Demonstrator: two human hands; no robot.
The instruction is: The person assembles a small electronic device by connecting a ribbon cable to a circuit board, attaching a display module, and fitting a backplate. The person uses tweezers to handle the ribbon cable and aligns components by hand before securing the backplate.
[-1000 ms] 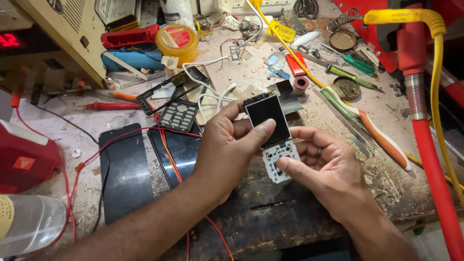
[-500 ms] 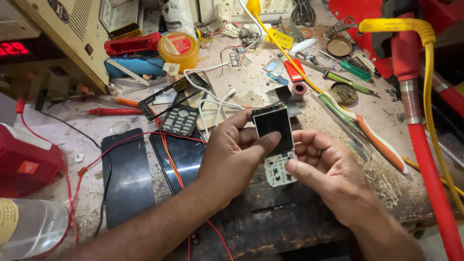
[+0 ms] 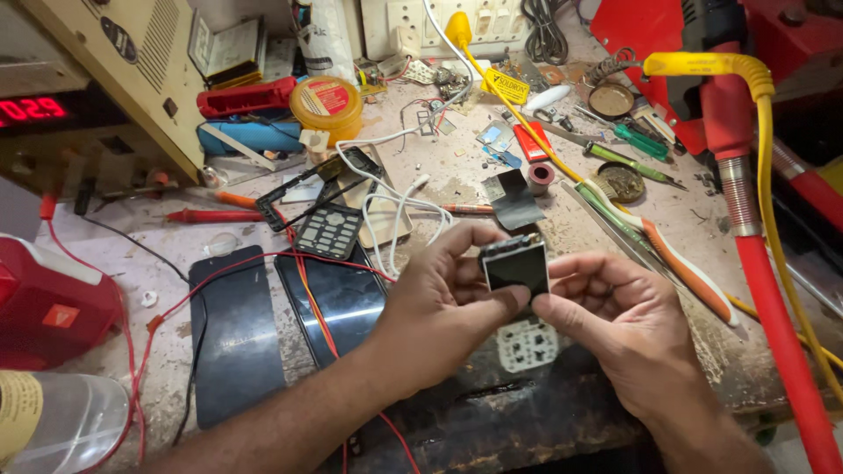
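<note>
1. Both hands meet over the near edge of the desk (image 3: 263, 439), pinched on a small dark screen (image 3: 516, 265) held between them.
2. The left hand (image 3: 435, 303) comes in from the lower left; its thumb presses the screen's lower left corner and its forefinger curls over the top left edge.
3. The right hand (image 3: 619, 320) comes in from the lower right; its thumb sits at the screen's lower right corner, with the fingers folded behind the right edge.
4. The screen lies between the two hands, about equally near to each, and is lifted clear of the desk.
5. It is close to square, a little taller than wide. Its longer side runs up and down in the view, tipped slightly, and its dark face looks toward the camera. A thin pale frame shows along the top edge.
6. Just below the screen, between the wrists, a white keypad board (image 3: 525, 344) lies flat on the desk. Whether it is joined to the screen I cannot tell.
7. To the left of the left hand lie two dark phone panels (image 3: 233, 342), crossed by red wires (image 3: 307, 290); a black keypad (image 3: 327, 232) and a white cable (image 3: 395, 211) lie just beyond.
8. To the right, well apart from the hands, a toothbrush (image 3: 667, 254) lies slantwise on the desk.
</note>
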